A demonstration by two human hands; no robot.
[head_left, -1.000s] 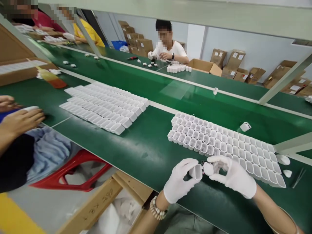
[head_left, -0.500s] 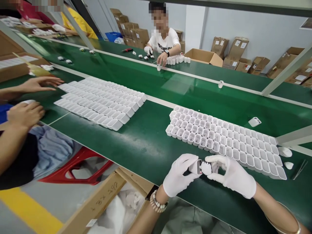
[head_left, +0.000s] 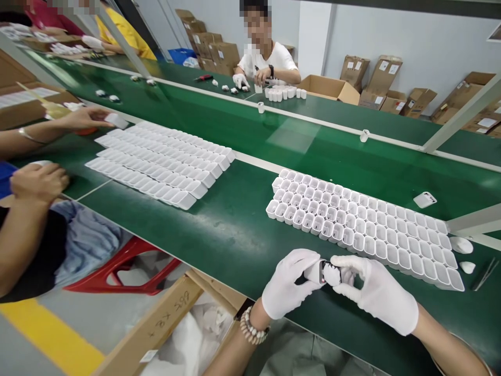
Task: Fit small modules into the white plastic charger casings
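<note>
Both my hands wear white gloves and meet over the near edge of the green table. My left hand is closed round a small white plastic shell with its open end facing right. My right hand pinches a small white insert with dark parts, pressed against the shell's opening. Just beyond my hands lies a block of several rows of empty white shells, open ends up.
A second block of white shells lies to the left, where a neighbour's hand holds one shell. A conveyor belt carries single shells. A person across sits working. Tweezers and loose white caps lie at right.
My hands have brought the insert up against the shell's mouth. The neighbour's hand reached out and picked up a shell. The loose shell on the belt drifted right.
</note>
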